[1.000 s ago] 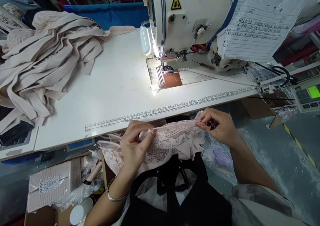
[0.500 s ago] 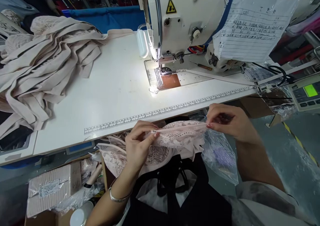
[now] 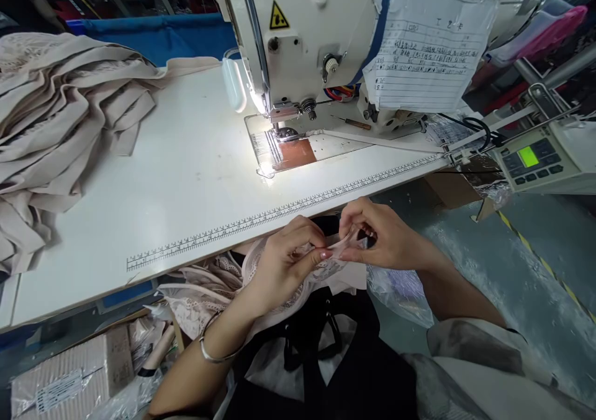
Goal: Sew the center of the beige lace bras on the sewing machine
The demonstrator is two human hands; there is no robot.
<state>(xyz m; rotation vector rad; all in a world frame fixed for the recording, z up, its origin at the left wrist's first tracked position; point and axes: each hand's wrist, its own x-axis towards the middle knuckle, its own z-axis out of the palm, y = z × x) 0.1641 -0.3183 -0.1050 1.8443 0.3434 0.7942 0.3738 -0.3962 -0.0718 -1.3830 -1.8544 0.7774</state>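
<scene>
A pale pink lace bra (image 3: 321,278) lies across my lap, below the front edge of the sewing table. My left hand (image 3: 282,268) pinches its edge between thumb and fingers. Close by on the right, my right hand (image 3: 384,237) grips the same edge, with a short folded stretch of fabric between the two hands. More pink lace fabric (image 3: 198,308) hangs to the left of my left forearm. Part of the bra is hidden behind my left hand.
Beyond my hands stands a white sewing machine (image 3: 307,35), its lamp lit, on a white table (image 3: 186,178) with a printed ruler (image 3: 279,212). Beige fabric strips (image 3: 69,116) are heaped at left. A control panel (image 3: 531,156) is at right; a wrapped package (image 3: 69,370) sits lower left.
My right hand has moved left towards my left hand, so the edge stretched between them is now short and bunched. The view has turned somewhat to the right.
</scene>
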